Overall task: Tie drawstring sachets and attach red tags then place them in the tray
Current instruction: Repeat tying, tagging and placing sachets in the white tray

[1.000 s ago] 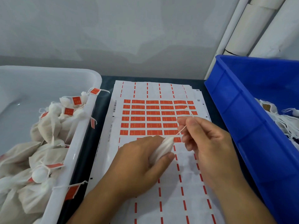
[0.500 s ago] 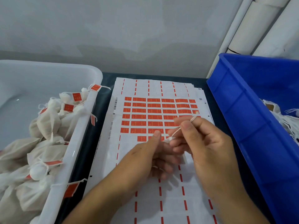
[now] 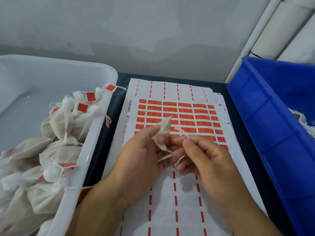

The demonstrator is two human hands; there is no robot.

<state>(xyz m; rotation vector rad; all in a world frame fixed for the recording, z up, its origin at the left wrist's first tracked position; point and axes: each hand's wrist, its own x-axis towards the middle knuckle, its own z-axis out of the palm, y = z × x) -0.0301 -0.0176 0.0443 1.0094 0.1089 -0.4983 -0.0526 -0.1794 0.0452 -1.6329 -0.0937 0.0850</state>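
A small white sachet (image 3: 164, 129) stands tilted upward between the fingers of my left hand (image 3: 141, 160), which pinches it above the sticker sheet. My right hand (image 3: 202, 159) pinches the sachet's white drawstring (image 3: 183, 132) between thumb and forefinger, just right of the sachet. The sheet of red tags (image 3: 185, 114) lies flat on the dark table under both hands. At the left, the white tray (image 3: 95, 133) holds several tied sachets (image 3: 58, 123) with red tags on them.
A blue bin (image 3: 265, 126) stands at the right, with white sachets (image 3: 305, 121) showing at its edge. White pipes (image 3: 279, 26) run up the back right corner. A grey wall closes the back of the table.
My left hand has turned the sachet so its body points up and away. My right hand keeps hold of the drawstring and has shifted slightly right and down.
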